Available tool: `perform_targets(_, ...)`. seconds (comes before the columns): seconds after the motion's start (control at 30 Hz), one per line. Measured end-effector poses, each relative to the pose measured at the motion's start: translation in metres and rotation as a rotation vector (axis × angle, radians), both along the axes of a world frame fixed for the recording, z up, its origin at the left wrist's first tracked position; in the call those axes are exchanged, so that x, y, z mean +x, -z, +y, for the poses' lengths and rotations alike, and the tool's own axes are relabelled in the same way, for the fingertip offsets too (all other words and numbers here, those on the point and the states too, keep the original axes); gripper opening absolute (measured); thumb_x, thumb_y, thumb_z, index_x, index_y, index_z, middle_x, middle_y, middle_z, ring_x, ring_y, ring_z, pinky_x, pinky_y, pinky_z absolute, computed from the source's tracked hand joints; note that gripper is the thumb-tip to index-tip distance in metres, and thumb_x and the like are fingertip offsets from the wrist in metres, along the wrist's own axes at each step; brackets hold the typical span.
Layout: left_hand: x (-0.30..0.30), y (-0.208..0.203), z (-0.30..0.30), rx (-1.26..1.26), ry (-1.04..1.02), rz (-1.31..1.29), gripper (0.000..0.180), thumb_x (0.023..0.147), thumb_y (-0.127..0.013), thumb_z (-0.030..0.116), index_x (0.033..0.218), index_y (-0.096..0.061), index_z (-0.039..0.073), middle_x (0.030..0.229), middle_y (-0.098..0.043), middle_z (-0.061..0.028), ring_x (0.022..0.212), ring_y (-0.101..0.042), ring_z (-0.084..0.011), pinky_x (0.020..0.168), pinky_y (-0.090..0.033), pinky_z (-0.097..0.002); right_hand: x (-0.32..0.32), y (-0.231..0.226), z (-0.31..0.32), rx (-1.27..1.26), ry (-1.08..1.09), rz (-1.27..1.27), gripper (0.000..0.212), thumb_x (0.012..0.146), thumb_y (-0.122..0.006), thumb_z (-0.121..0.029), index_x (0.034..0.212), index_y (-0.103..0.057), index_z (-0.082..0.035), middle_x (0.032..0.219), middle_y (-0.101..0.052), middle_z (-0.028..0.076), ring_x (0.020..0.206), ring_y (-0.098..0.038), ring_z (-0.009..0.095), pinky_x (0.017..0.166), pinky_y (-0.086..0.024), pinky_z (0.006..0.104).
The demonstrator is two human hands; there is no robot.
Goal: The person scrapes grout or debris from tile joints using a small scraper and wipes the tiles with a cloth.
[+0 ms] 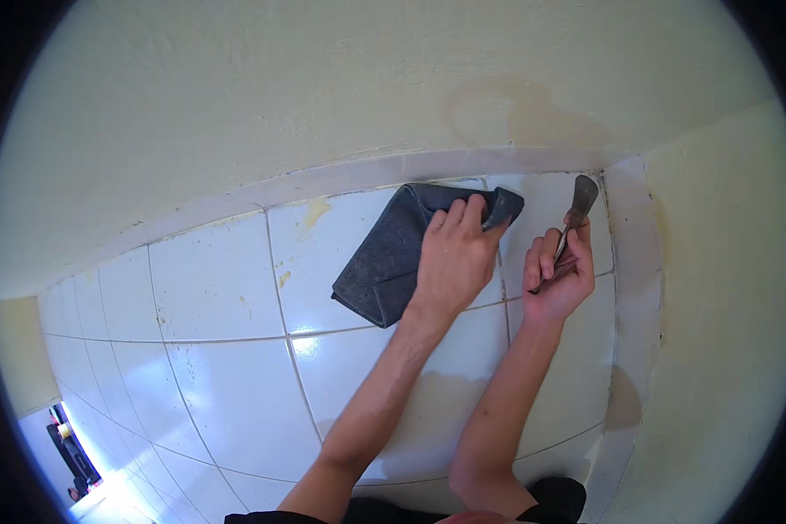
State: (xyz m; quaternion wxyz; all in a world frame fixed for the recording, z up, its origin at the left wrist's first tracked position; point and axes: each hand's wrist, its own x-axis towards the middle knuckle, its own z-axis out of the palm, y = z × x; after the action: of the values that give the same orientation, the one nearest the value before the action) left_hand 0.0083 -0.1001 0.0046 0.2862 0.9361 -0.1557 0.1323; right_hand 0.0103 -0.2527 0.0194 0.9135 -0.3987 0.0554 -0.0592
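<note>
A dark grey cloth, folded over itself, lies on the white tiled floor close to the wall. My left hand presses down on it, its fingers curled into the fabric near the cloth's right end. To the right, my right hand is closed around the thin handle of a metal spoon. The spoon's broad end points up toward the corner, clear of the cloth. Part of its handle is hidden by my fingers.
Yellowish smears mark the tiles left of the cloth. A pale skirting runs along the far wall and meets the right wall at a corner. Dark objects stand by a bright opening at the lower left.
</note>
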Motion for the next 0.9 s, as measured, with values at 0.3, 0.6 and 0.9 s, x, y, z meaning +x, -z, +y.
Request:
perform_targets(0.3,0.003,-0.008,0.056,-0.105,-0.233,0.008,0.033,0.086,-0.069,0.008,0.117,-0.081,0.013,0.113,-0.067,-0.0194,0.102,-0.067,-0.0369,0.09,-0.055,-0.0459,0.005,-0.004,0.002,0.055,-0.018,0.03,0.023,0.103,-0.051,-0.024,0.121,-0.052,-0.011,0.054,-0.037,0.005,0.037,-0.03,0.015,0.032,-0.028,0.0297)
perform_targets(0.6,-0.037,0.01,0.118,-0.002,-0.551,0.112,0.032,0.092,-0.067,0.01,0.122,-0.079,0.01,0.137,-0.06,-0.034,0.128,-0.06,-0.0456,0.108,-0.049,-0.0476,0.004,0.004,-0.014,0.066,-0.02,0.084,0.02,0.102,-0.051,-0.025,0.114,-0.051,-0.008,0.052,-0.04,0.003,0.037,-0.033,0.014,0.034,-0.029,0.0298)
perform_targets(0.9,-0.109,-0.002,0.26,0.072,-0.853,-0.563,0.029,0.09,-0.056,0.001,0.107,-0.077,-0.008,0.115,-0.07,-0.0229,0.099,-0.07,-0.036,0.088,-0.059,-0.0436,0.008,-0.001,-0.019,-0.181,0.122,0.161,0.044,0.103,-0.043,-0.02,0.13,-0.066,0.006,0.058,-0.047,0.002,0.043,-0.038,0.01,0.04,-0.03,0.0268)
